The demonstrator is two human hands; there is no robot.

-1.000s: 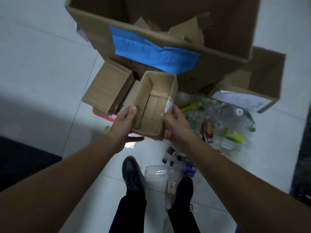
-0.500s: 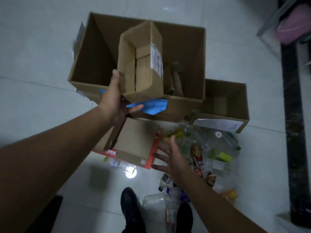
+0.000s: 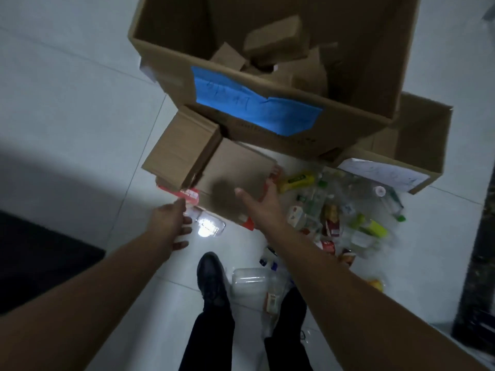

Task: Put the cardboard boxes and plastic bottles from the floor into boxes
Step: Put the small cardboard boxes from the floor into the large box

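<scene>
A large open cardboard box point(image 3: 166, 65) with a blue label point(image 3: 254, 105) stands ahead; several smaller cardboard boxes point(image 3: 273, 38) lie inside it. In front of it on the floor sit a small brown box point(image 3: 182, 148) and a flat box with red edges point(image 3: 235, 170). My right hand point(image 3: 258, 202) hovers open over the flat box, fingers spread. My left hand point(image 3: 171, 223) is open near the flat box's red corner, holding nothing. A heap of plastic bottles point(image 3: 345, 210) lies to the right on the floor.
A smaller open box point(image 3: 417, 167) with a white paper label stands at the right, behind the bottles. A clear plastic container point(image 3: 254, 282) lies by my black shoes point(image 3: 211, 279). A dark mat point(image 3: 40, 258) is at the left, and a dark strip runs along the right edge.
The small open box that I held has gone into the large box. Both hands have come back down, empty, over the flat box on the floor.
</scene>
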